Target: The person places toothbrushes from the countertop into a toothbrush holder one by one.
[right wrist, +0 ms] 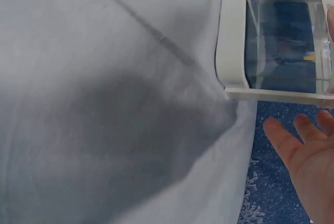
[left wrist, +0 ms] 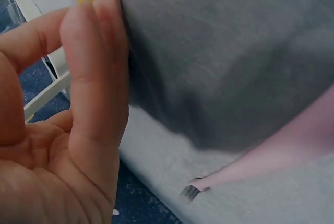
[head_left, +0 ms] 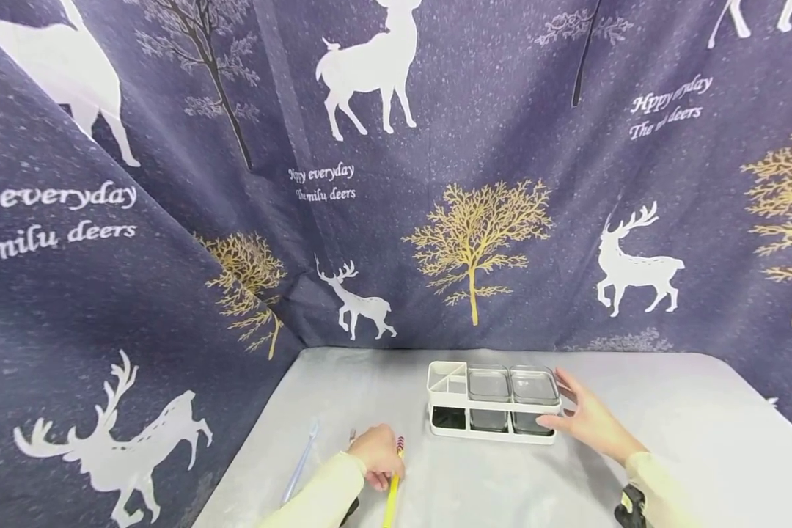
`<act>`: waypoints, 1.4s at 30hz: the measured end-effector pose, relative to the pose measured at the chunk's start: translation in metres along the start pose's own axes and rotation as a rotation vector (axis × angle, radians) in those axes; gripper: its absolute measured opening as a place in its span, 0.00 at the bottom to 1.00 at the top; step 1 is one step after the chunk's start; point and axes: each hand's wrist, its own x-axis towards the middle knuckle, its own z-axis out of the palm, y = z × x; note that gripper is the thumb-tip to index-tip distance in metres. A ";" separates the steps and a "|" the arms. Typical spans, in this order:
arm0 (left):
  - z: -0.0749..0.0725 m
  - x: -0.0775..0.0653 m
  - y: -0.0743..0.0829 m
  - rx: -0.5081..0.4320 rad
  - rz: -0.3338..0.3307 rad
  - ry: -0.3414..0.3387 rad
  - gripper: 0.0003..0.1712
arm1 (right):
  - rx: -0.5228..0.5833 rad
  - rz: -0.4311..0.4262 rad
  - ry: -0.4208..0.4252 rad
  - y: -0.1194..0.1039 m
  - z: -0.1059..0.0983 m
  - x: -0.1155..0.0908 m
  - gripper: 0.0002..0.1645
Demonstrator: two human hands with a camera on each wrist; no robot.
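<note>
My left hand (head_left: 378,453) pinches a yellow toothbrush (head_left: 392,499) between thumb and fingers over the grey table; its red-and-white head sticks out beyond the hand. Only a short yellow piece shows past the fingertips in the left wrist view. A pink toothbrush (left wrist: 271,158) with dark bristles lies beside this hand, and a pale blue toothbrush (head_left: 300,463) is farther left. At the right end of a white two-tier rack (head_left: 511,405), my right hand (head_left: 587,416) spreads its fingers, thumb across the front. Several fingertips stand apart from the rack in the right wrist view.
Clear cups (head_left: 534,385) sit side by side in the rack, next to a divided white compartment (head_left: 446,377). The grey tabletop (head_left: 673,396) ends at a dark blue curtain (head_left: 501,147) with deer and trees, which hangs behind and at the left.
</note>
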 end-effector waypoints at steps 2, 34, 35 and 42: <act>-0.001 0.001 0.001 -0.002 -0.004 0.009 0.10 | 0.009 0.003 0.002 -0.001 0.000 0.003 0.64; -0.023 0.019 0.011 -0.122 0.146 0.120 0.06 | -0.024 0.148 -0.021 -0.011 -0.003 0.004 0.65; -0.027 0.020 0.013 -0.138 0.156 0.125 0.06 | -0.021 0.151 -0.020 -0.011 -0.002 0.004 0.65; -0.056 0.026 0.032 -0.321 0.127 0.150 0.08 | 0.036 0.134 -0.027 -0.011 0.001 0.008 0.64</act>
